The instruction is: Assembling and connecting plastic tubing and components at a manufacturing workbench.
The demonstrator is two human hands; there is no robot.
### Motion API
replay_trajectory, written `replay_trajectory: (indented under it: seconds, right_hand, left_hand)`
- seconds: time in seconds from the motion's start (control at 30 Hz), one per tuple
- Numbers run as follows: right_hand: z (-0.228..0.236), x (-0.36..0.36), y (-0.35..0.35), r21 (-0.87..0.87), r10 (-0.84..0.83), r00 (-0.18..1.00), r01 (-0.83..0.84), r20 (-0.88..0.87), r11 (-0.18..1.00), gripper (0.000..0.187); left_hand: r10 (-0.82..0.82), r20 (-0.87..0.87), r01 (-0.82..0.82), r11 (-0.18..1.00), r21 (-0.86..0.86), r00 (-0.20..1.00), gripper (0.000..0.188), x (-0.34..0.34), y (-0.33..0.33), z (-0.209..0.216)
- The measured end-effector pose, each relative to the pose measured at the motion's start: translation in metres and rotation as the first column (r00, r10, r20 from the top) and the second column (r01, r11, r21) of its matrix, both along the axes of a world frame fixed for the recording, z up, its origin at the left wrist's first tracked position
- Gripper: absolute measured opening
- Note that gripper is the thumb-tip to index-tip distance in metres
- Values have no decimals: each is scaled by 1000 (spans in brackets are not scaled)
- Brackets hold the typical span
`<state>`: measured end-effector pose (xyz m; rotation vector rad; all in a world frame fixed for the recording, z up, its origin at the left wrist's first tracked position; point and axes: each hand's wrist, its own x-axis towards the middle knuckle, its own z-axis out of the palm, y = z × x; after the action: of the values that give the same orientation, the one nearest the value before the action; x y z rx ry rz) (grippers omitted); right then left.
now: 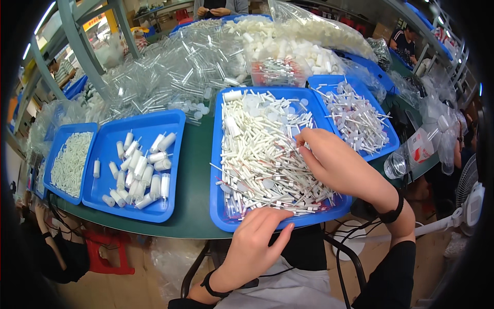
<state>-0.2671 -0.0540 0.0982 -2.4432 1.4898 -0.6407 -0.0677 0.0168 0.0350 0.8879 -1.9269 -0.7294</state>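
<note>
My right hand (332, 159) reaches into the middle blue tray (218, 206), its fingertips pinched among a heap of thin white sticks with red marks (262, 154); whether it grips one I cannot tell. My left hand (254, 242) rests at the tray's near edge, fingers loosely curled, and nothing shows in it. Both wrists wear black bands.
Left of it stand a blue tray of white capped tubes (141, 165) and a blue tray of small white sticks (69, 162). A third blue tray (360, 116) of sticks sits at right. Bags of clear tubes (175, 67) and white parts (293, 46) lie behind. A plastic bottle (411, 152) is at right; other people sit beyond.
</note>
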Motion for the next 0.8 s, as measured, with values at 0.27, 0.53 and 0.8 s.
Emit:
replay_trajectory:
  seconds: [0.27,0.53,0.8]
  right_hand:
    - [-27,-6,-33,153,99,992,-86,-75,984,20]
    - [12,-7,-36,511,129,990,-80,-61,856,22]
    - [-1,-31,-98,259,-85,996,92,-35,962,23]
  left_hand:
    - [-41,8,40,999,21,999,19,2,1,1]
    - [-14,11,13,1000,5,1000,18,4,1,0]
    - [-16,2,16,1000,-3,1000,19,3,1,0]
